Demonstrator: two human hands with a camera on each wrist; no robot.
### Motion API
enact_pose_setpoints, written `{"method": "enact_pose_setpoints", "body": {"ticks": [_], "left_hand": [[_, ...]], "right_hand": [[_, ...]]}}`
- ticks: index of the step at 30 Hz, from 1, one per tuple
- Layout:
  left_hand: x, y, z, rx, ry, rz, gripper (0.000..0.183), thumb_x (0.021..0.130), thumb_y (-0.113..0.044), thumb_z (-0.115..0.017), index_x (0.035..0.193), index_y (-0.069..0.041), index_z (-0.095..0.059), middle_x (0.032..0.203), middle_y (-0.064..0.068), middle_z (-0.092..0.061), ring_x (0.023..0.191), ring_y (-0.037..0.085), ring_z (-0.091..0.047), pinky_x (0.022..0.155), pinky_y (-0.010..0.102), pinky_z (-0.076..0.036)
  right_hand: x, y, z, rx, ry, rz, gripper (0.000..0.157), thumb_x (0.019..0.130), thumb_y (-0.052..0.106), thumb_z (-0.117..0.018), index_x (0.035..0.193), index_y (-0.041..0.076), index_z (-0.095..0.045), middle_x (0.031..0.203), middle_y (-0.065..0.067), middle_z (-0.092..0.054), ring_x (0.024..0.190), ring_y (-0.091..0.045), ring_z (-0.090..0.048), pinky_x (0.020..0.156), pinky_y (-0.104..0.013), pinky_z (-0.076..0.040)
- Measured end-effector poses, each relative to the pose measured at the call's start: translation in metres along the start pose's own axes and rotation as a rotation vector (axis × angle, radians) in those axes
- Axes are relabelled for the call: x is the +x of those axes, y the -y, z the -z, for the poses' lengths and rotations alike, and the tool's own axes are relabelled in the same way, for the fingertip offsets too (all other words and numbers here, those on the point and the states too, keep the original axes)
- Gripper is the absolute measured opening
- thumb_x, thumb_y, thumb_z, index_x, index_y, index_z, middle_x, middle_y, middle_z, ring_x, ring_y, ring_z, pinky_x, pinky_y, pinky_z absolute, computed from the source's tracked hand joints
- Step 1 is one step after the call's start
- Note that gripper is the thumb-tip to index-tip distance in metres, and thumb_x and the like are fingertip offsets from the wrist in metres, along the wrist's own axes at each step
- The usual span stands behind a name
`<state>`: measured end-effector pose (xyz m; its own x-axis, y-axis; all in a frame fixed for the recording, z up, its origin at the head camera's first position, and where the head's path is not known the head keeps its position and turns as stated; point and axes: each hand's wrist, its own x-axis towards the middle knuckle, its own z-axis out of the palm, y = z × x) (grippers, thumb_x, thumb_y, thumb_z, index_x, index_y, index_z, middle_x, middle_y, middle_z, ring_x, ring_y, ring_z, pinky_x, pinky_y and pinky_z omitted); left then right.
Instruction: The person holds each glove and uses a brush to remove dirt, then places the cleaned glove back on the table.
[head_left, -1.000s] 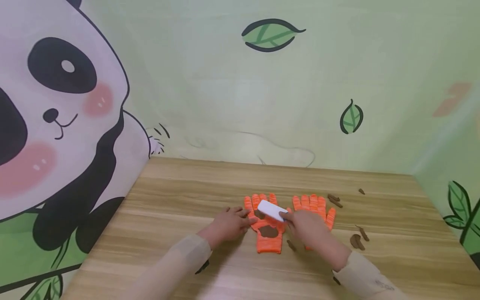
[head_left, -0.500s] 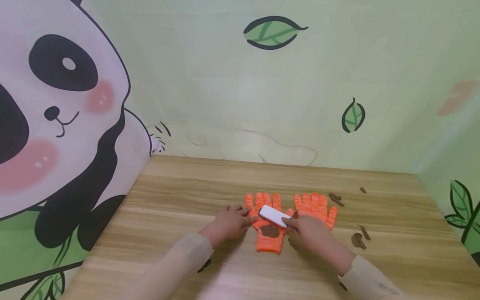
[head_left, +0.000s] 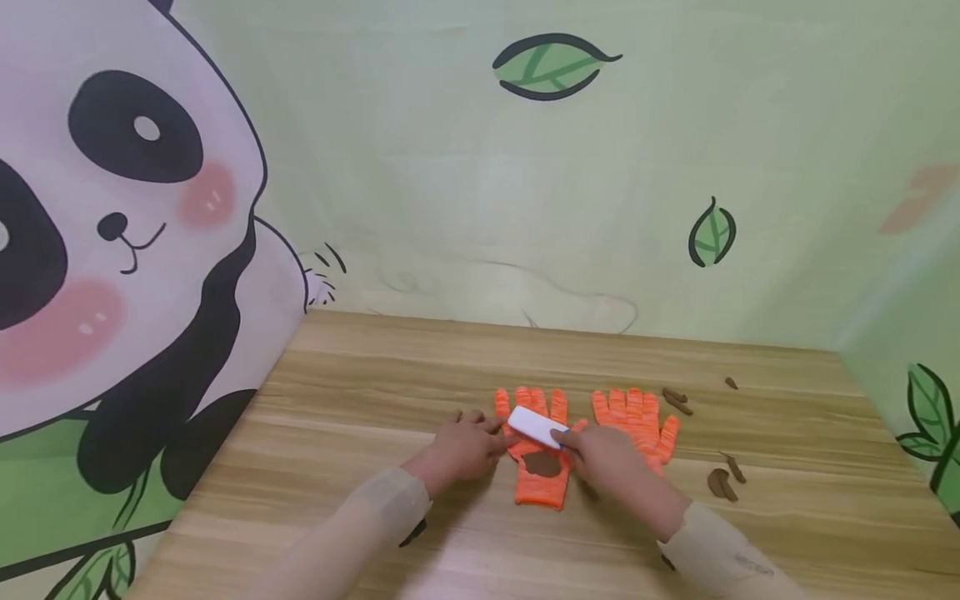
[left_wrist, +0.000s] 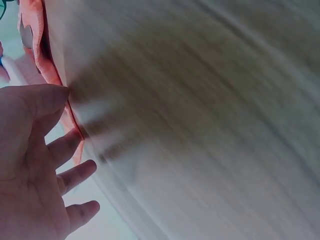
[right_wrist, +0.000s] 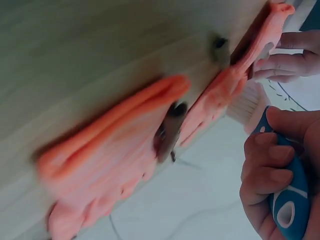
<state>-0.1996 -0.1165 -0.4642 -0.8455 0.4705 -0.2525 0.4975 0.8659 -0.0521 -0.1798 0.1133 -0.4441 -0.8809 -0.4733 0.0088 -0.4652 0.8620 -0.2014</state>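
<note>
My right hand [head_left: 615, 462] grips the blue handle [right_wrist: 291, 210] of a scrubbing brush [head_left: 536, 427]. The brush's white head lies over the palm of the left one of two orange knitted gloves [head_left: 542, 493], bristles [right_wrist: 245, 106] facing it. Below the head, a brown smear [head_left: 542, 464] shows near the cuff. At the glove's left edge rests my left hand [head_left: 467, 448], its fingers [left_wrist: 77, 176] extended and spread and its fingertips on the orange fabric. The other orange glove [head_left: 630, 417] lies flat to the right, partly hidden behind my right hand.
Brown clay-like pieces [head_left: 720, 483] lie on the wooden table [head_left: 360, 375] right of the gloves, with more brown bits [head_left: 677, 400] further back. In the right wrist view, brown lumps [right_wrist: 171, 131] sit between the gloves. A panda-printed wall [head_left: 420, 167] borders the table.
The brush head has moved down over the palm, then slightly left, in my right hand's grip. My left hand keeps its place at the glove's edge. The whole view has shifted slightly.
</note>
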Motion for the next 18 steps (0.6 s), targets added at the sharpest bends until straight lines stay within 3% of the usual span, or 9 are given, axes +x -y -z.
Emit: {"method": "enact_pose_setpoints", "body": {"ticks": [7, 13, 18], "left_hand": [[0.000, -0.002, 0.004, 0.011, 0.052, 0.037, 0.045, 0.107, -0.038, -0.051, 0.151, -0.047, -0.047, 0.163, -0.010, -0.044, 0.147, 0.024, -0.044, 0.122, 0.055, -0.036], [-0.001, -0.002, 0.000, 0.025, 0.008, 0.011, 0.044, 0.107, -0.037, -0.051, 0.150, -0.047, -0.048, 0.160, -0.008, -0.048, 0.144, 0.025, -0.047, 0.119, 0.056, -0.039], [0.000, 0.000, -0.001, 0.027, -0.010, 0.006, 0.043, 0.106, -0.037, -0.052, 0.148, -0.046, -0.052, 0.159, -0.007, -0.049, 0.142, 0.025, -0.048, 0.117, 0.056, -0.041]], "right_hand": [[-0.014, -0.011, 0.013, 0.015, 0.017, -0.031, 0.030, 0.096, 0.013, -0.069, 0.126, 0.017, -0.075, 0.070, -0.006, -0.068, 0.057, -0.010, -0.044, 0.051, -0.025, -0.031], [0.000, 0.002, 0.017, 0.029, 0.013, -0.032, 0.033, 0.099, 0.016, -0.067, 0.131, 0.018, -0.072, 0.071, -0.006, -0.066, 0.057, -0.013, -0.040, 0.052, -0.025, -0.029], [0.005, 0.003, 0.010, -0.079, 0.059, 0.001, 0.037, 0.096, 0.014, -0.070, 0.133, 0.020, -0.071, 0.065, -0.005, -0.057, 0.056, -0.014, -0.045, 0.049, -0.025, -0.031]]}}
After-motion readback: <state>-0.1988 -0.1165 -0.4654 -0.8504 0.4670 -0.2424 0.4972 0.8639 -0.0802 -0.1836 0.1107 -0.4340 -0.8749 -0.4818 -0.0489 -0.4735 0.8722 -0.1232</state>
